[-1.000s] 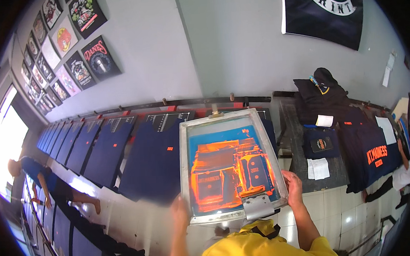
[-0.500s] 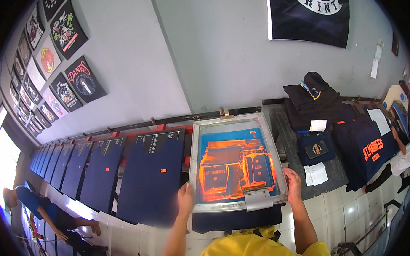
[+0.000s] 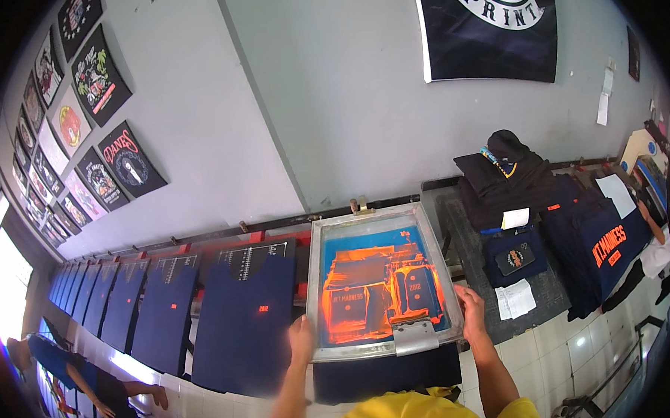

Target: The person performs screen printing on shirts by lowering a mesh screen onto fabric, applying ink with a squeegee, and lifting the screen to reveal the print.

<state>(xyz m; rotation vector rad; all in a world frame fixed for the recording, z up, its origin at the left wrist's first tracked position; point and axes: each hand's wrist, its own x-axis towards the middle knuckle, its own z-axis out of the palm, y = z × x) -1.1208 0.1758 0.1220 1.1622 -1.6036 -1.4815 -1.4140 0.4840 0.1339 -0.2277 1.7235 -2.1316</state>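
The screen [image 3: 380, 297] was grasped by left hand [image 3: 301, 340] and right hand [image 3: 472, 312], best kept square over the shirt [image 3: 387, 375] beneath.

Screen-printing workshop: silver metal-framed rectangular screen [image 3: 384, 283] smeared with bright-orange ink [image 3: 365, 254], dark-blue cloth shirts [image 3: 243, 329] along flat black boards [image 3: 260, 258].

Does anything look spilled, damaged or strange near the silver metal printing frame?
Nothing seems spilled or damaged. Bright orange ink smears the blue mesh unevenly, but appears within the silver metal frame. A black smartphone lies on folded navy fabric, perhaps an odd resting place.
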